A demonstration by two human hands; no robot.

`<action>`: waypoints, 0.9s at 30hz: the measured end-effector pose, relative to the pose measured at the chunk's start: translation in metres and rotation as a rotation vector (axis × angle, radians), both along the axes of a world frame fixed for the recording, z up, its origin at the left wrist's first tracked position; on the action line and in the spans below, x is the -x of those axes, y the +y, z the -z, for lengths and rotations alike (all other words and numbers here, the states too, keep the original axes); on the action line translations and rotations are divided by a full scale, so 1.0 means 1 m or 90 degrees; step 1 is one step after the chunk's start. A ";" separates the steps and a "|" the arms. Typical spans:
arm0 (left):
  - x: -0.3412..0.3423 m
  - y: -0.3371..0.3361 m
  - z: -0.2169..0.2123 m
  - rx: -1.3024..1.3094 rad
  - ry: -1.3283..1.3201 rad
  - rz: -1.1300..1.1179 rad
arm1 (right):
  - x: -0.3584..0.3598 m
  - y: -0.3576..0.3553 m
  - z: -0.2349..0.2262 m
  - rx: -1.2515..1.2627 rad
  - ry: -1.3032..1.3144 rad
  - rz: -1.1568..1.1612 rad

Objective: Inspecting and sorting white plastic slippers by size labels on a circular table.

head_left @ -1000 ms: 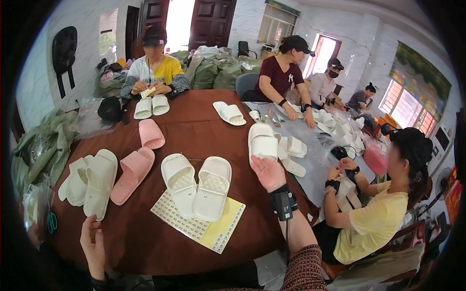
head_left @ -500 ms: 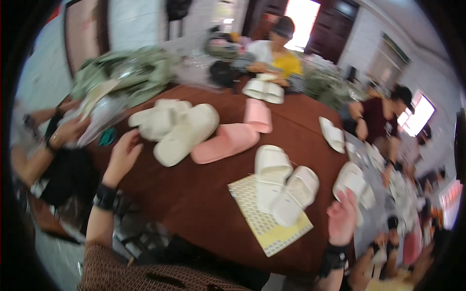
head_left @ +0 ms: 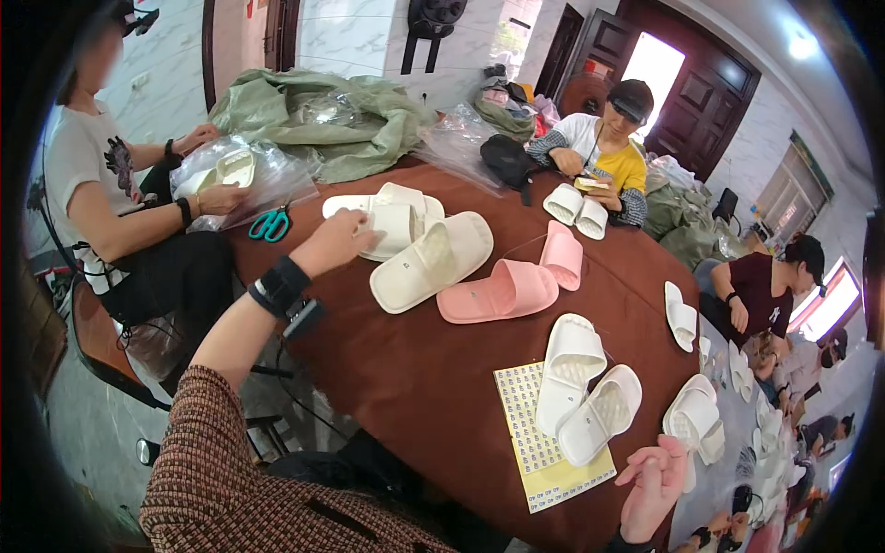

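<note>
Left hand at smooth cream slipper; right hand curved.

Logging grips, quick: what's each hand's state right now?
Left hand: at a white slipper; grip cannot be told.
Right hand: open, fingers loosely curled, holding nothing visible.

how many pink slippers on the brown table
2: the nearer pink slipper lies right of the white slippers near the left hand; the farther pink slipper sits beyond the nearer one's strap end. None appears hidden.
</note>
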State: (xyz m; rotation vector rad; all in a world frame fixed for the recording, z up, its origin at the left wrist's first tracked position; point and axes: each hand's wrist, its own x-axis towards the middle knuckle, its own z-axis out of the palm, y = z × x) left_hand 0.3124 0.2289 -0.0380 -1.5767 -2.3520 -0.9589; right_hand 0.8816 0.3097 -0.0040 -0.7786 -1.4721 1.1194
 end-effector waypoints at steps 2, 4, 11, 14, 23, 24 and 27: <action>-0.027 0.003 -0.005 0.069 -0.094 0.002 | -0.004 -0.004 0.005 -0.004 -0.072 -0.032; -0.034 0.006 0.008 0.051 -0.082 0.033 | -0.007 -0.007 0.006 -0.004 -0.083 -0.046; -0.063 0.012 0.000 0.132 -0.663 0.194 | -0.010 -0.022 0.001 0.011 -0.175 -0.098; -0.072 0.011 -0.015 0.011 -0.758 0.231 | -0.010 -0.033 -0.004 0.084 -0.191 -0.120; -0.051 -0.010 -0.067 -0.250 -0.885 0.330 | -0.014 -0.035 0.005 0.086 -0.257 -0.126; -0.050 -0.013 -0.071 -0.270 -0.879 0.321 | -0.015 -0.031 0.015 0.078 -0.243 -0.133; -0.061 -0.021 -0.092 -0.307 -0.851 0.312 | -0.013 -0.031 0.019 0.075 -0.234 -0.145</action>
